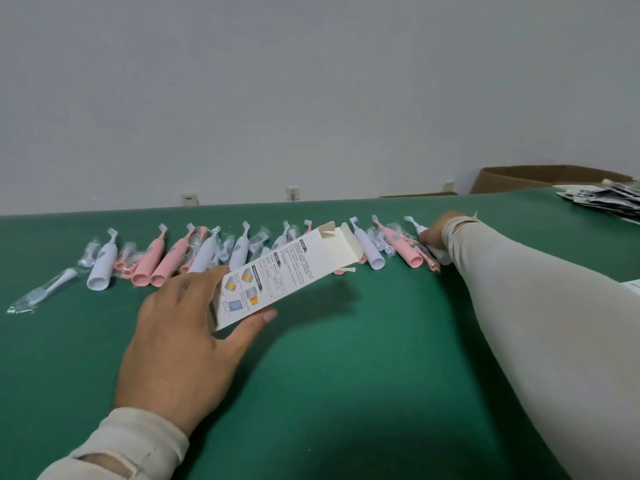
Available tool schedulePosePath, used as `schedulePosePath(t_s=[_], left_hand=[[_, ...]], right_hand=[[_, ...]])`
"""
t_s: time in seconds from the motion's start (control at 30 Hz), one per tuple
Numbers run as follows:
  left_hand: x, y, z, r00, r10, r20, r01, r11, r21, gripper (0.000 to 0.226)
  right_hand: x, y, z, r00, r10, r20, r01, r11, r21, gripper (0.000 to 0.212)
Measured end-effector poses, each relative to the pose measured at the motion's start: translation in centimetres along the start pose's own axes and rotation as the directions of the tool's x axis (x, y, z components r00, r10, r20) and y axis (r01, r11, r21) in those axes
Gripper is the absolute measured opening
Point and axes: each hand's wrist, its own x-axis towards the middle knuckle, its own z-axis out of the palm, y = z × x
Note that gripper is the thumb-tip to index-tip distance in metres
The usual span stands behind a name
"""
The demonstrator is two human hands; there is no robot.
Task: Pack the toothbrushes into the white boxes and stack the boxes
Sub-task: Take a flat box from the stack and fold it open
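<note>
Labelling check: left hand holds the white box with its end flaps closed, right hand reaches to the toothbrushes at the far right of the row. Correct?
Not quite. In the head view the white box has its end flaps open, not closed. The left hand does hold it, and the right hand is on the toothbrushes at the row's right end.

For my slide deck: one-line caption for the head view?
Left hand holds an open white box while right hand reaches a toothbrush on the green table.

You are working over a matt green tabletop (346, 358), holding a printed white paperboard box (277, 275) while smooth pink and white plastic toothbrushes (207, 251) and clear glossy film sleeves (38, 296) are lying along its far edge.
</note>
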Motion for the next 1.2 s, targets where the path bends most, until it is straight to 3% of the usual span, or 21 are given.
schedulePosePath(t_s=[0.13,0.27,0.37,0.47,0.57,0.67,0.8,0.9,0.97,1.07,1.2], left_hand=[[-0.1,-0.2,0.0,0.999,-0.022,-0.024,0.021,0.999,-0.033,0.081],[0.5,-1.0,0.0,0.999,0.005,-0.044,-0.009,0.996,-0.087,0.076],[0.7,-1.3,-0.6,0.995,-0.011,-0.098,0.000,0.994,-0.107,0.070],[0.2,-1.8,-2.4,0.980,-0.091,-0.179,0.067,0.988,-0.137,0.062],[-1.0,-2.6,-4.7,0.939,-0.203,-0.277,0.139,0.962,-0.234,0.057],[-2.7,-3.3,-6.3,0.925,-0.224,-0.306,0.154,0.959,-0.237,0.059],[-4.7,-4.4,-6.7,0.942,-0.208,-0.263,0.156,0.967,-0.203,0.057],[-5.4,-5.0,-6.6,0.942,-0.229,-0.246,0.171,0.957,-0.237,0.050],[-5.3,-5.1,-6.5,0.942,-0.236,-0.240,0.169,0.948,-0.269,0.046],[-5.0,-5.1,-6.3,0.941,-0.219,-0.259,0.138,0.945,-0.295,0.044],[-4.5,-5.4,-5.9,0.943,-0.191,-0.274,0.109,0.952,-0.287,0.045]], right_hand=[[1.1,0.3,1.4,0.997,0.001,-0.079,-0.009,0.995,-0.099,0.031],[-1.0,0.1,0.0,0.969,0.040,-0.243,-0.016,0.995,0.102,0.024],[-6.7,-1.9,-2.2,0.907,-0.008,-0.422,0.177,0.915,0.363,0.030],[-16.7,-3.8,-1.6,0.920,-0.237,-0.313,0.358,0.835,0.418,0.032],[-25.6,-4.6,2.9,0.851,-0.519,-0.084,0.518,0.800,0.304,0.027],[-30.3,-5.3,7.3,0.803,-0.595,0.029,0.587,0.799,0.129,0.028],[-31.4,-5.0,8.6,0.795,-0.603,-0.063,0.595,0.796,-0.117,0.027],[-31.3,-3.9,9.1,0.763,-0.631,-0.139,0.620,0.776,-0.120,0.054],[-31.2,-3.2,9.1,0.685,-0.688,-0.241,0.683,0.721,-0.117,0.064],[-31.1,-3.2,8.8,0.522,-0.770,-0.368,0.752,0.619,-0.226,0.043],[-31.1,-4.6,9.0,0.599,-0.750,-0.280,0.682,0.661,-0.313,0.038]])
